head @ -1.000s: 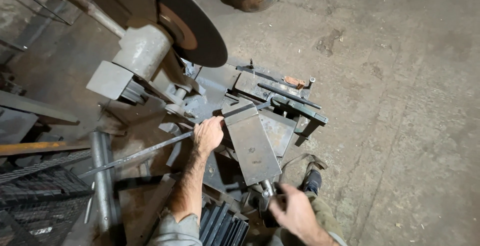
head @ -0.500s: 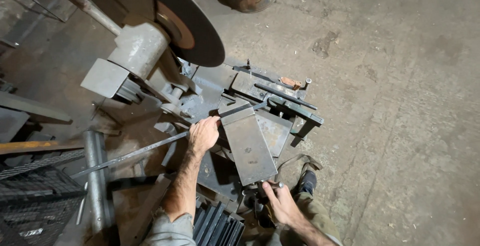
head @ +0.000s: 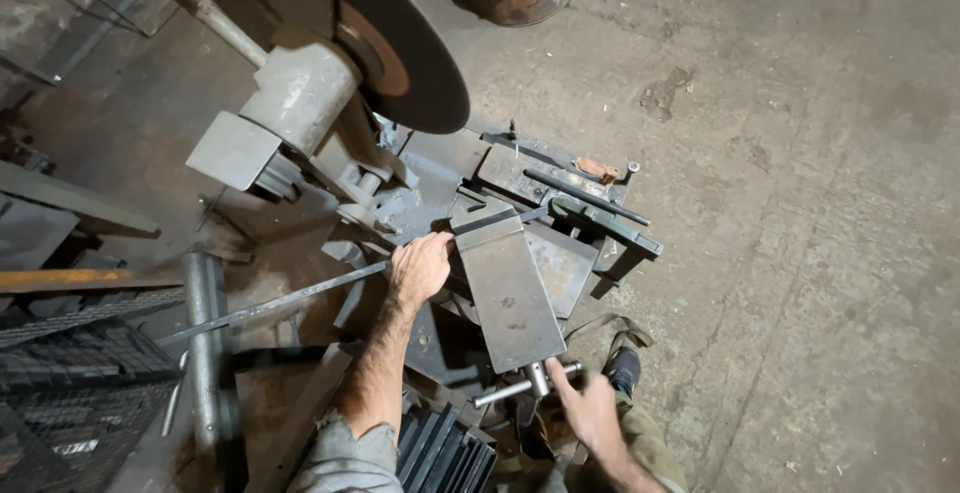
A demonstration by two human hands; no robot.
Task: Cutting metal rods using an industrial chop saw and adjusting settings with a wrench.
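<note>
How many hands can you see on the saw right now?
2. The left hand grips the long metal bar beside the vise block. The right hand is on the vise's crank handle at the near end. No other hands show.

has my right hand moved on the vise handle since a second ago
Yes. The right hand has shifted from the right of the vise handle to just below it, fingers reaching its crossbar.

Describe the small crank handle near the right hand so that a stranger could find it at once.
Start at the big dark cutting disc at the top, then follow the long grey vise block down toward the person. At its near end sits the vise handle, a thin pale crossbar touched by the right hand. Unlike the long rod, it is short.
</note>
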